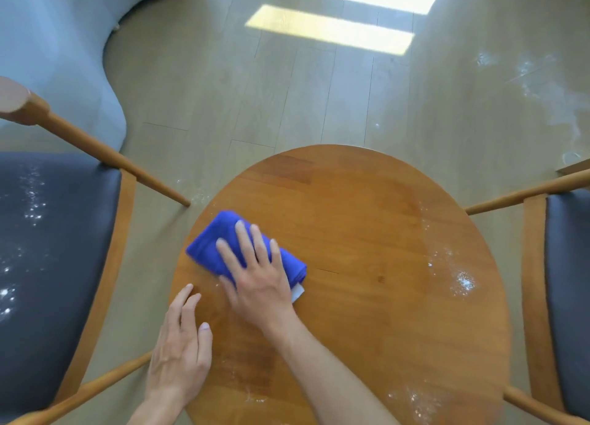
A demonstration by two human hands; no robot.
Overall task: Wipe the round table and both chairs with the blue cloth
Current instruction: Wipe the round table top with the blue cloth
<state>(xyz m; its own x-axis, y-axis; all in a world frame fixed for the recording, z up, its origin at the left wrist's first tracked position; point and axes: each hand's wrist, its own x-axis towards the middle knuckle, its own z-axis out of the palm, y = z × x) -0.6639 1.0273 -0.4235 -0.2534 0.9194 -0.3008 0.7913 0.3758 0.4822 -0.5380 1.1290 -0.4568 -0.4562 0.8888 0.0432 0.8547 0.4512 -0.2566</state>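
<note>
Step in hand, as I judge it: wiping the surface (367, 233); both chairs not yet done.

Left chair (57, 265), at 9 o'clock of the surface: dark seat carries white specks, thickest along its left part. It needs its own pass once the surface is finished.

Left hand (180, 351), at about 7 o'clock on the surface, near the edge: palm down, fingers straight and slightly spread, tips pointing to 12. Grip apart, holding nothing; it appears to brace on the wood.

Cloth (245, 252), folded into a thick pad, lies on the surface at about 9 to 10 o'clock, just above the left hand. A white tag shows at its lower right corner.

Right hand (255, 271) lies flat on the cloth, fingers straight and spread, pointing to 11 o'clock; forearm runs in from 5 o'clock. Grip apart, pressing down, not clamped on the cloth.

To do this well, I would say: keep the palm flat so the whole pad bears, and work in overlapping strokes toward 3 o'clock, where white powder (463, 281) sits near the rim. More specks lie near 5 o'clock. Gather the powder into the fold rather than pushing it off the edge; the floor (319, 89) already shows white patches at upper right.

Right chair (568, 281), at 3 o'clock: only part of its seat is visible.
</note>
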